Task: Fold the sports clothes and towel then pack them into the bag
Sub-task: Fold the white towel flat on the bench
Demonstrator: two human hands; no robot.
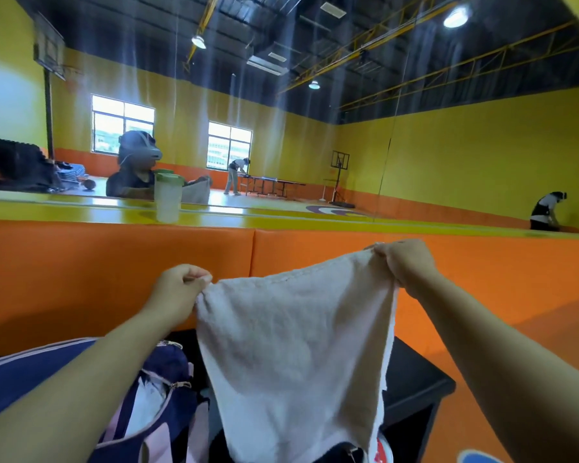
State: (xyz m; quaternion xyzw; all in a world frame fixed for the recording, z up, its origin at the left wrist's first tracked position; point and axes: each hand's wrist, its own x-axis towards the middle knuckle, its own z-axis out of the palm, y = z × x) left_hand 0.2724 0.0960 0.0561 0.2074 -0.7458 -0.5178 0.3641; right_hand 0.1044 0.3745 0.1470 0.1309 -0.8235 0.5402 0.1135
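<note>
A white towel [295, 355] hangs spread in the air in front of me. My left hand [176, 292] pinches its upper left corner and my right hand [406, 264] pinches its upper right corner, held a little higher. Below my left arm lies a navy and pink sports bag [161, 392] with its zipper open and something pale inside. The towel hides what lies under it on the black bench [415, 379].
An orange padded wall [114, 279] with a mirror above it stands just beyond the bench. A clear plastic jug with a green lid [168, 198] sits on the ledge. Other people work far off in the hall. Orange floor lies to the right.
</note>
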